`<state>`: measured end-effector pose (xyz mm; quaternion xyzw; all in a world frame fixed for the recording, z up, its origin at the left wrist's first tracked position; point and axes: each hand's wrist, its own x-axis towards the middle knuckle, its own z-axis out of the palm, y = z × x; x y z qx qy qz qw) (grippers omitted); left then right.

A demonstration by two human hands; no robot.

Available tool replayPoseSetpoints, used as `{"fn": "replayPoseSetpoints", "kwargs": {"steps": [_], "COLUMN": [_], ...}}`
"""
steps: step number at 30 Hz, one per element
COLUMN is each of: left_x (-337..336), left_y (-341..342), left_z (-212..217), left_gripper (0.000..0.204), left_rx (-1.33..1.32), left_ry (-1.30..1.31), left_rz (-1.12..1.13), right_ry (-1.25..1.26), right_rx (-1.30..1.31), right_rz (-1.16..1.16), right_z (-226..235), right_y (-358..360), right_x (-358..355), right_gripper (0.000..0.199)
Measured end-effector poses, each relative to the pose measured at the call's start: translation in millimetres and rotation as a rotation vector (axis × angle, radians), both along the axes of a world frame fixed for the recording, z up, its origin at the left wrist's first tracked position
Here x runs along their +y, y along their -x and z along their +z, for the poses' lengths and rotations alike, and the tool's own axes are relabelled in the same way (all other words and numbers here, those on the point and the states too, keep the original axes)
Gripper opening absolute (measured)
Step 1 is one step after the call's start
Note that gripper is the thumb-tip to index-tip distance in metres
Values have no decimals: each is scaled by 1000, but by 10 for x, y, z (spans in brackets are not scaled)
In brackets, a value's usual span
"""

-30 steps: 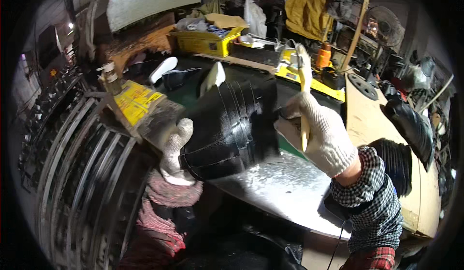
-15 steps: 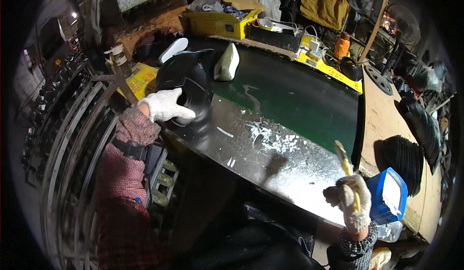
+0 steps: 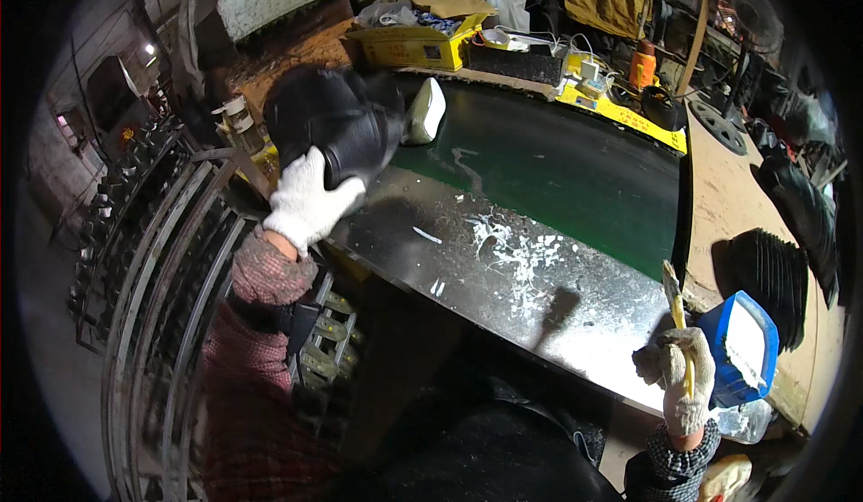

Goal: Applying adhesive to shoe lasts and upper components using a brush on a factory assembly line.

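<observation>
The left hand (image 3: 308, 198), in a white knit glove, is stretched out toward ten o'clock, its fingers spread and pressed against the ribbed side of a black rubber bellows-like part (image 3: 334, 133), which sits tilted at the far left corner of the workbench (image 3: 575, 169); the grip looks like that of steadying or carrying a bulky, floppy piece from beneath, the palm bearing its weight. The right hand (image 3: 685, 385), also gloved, hangs at about four o'clock off the near edge of the bench, fingers clenched round the handle of a small yellow brush (image 3: 676, 309) held bristles-up, probably to keep any wet tip clear of the clothes. Just beside it at three o'clock stands a blue tub (image 3: 739, 349) with a whitish inside, close enough for dipping. The bench top is dark green, with white smears and flecks (image 3: 512, 250) across its near part, where the work seems to be done. A white oblong object (image 3: 424, 111) lies just right of the black part. At one o'clock of the tub, more black ribbed pieces (image 3: 769, 277) are stacked on a wooden surface.
</observation>
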<state>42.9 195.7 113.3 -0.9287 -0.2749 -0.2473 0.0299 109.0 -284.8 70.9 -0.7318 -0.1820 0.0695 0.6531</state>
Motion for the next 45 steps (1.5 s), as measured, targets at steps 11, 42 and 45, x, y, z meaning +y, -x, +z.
{"fn": "replayPoseSetpoints", "kwargs": {"steps": [11,42,45], "left_x": [758,-1412,-1778], "left_y": [-287,-261,-130], "left_z": [-151,-1024,-1119], "left_gripper": [95,36,45], "left_rx": [530,-564,-557], "left_ry": [314,1888,1824], "left_rz": [-14,-554,-591], "right_ry": [137,435,241], "right_rx": [-175,-397,-342], "right_rz": [60,-650,-767], "right_z": [-116,243,302], "right_y": [-71,-362,-175], "right_x": [67,-1793,-1864], "right_gripper": [25,22,26]}}
